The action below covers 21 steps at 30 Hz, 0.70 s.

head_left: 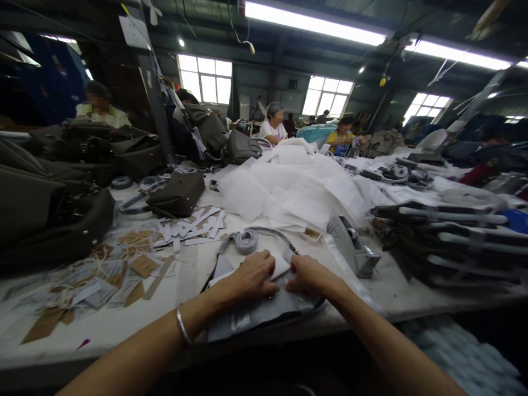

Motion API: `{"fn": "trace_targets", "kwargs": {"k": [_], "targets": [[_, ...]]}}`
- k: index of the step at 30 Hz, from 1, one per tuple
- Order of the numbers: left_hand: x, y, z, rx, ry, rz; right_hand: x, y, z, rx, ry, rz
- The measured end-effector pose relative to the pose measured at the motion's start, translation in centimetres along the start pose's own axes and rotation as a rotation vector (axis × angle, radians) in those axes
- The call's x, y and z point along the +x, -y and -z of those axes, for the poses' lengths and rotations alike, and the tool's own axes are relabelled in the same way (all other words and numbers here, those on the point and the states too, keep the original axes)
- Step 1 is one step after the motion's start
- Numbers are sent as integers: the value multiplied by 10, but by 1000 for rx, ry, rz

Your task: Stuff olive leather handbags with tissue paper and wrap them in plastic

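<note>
A flat dark bag lies in front of me at the table's edge, mostly covered by grey wrapping [256,319] with a glossy clear patch. Its dark strap [272,230] arches away behind it, and a coiled strap in clear film [246,241] rests inside that arch. My left hand [251,275], a silver bangle at its wrist, bends its fingers over a white sheet [281,266] on the bag. Close beside it, my right hand [310,275] is closed at the edge of the grey wrapping, next to the strap's buckle. The fingertips of both hands are partly hidden.
White foam sheets [289,181] are heaped behind the bag. A tape dispenser [355,247] stands to the right, before stacked dark bags [462,242]. Tags and cards [140,264] spread leftward, near dark green bags [49,203]. Several people work farther back.
</note>
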<state>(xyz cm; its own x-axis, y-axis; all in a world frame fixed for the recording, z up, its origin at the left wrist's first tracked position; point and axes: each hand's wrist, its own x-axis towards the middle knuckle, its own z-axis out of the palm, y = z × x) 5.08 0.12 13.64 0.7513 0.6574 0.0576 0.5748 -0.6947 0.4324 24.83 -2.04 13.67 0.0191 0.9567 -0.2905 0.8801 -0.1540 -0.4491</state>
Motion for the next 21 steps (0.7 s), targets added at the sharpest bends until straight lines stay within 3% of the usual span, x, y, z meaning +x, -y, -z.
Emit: {"fn": "trace_targets", "kwargs": {"k": [4,8,14,21], "targets": [[-3,14,-26,-56,-106,-29,15,-11,-6,110,155,-107],[-6,20,-37,-123,-195,-48,23,-19,-8,226,243,-114],[-7,20,-32,-218,-292,-57,11,-28,0,563,318,-56],[-8,23,-17,-412,-240,-153,8,-47,-3,904,410,-14]]}}
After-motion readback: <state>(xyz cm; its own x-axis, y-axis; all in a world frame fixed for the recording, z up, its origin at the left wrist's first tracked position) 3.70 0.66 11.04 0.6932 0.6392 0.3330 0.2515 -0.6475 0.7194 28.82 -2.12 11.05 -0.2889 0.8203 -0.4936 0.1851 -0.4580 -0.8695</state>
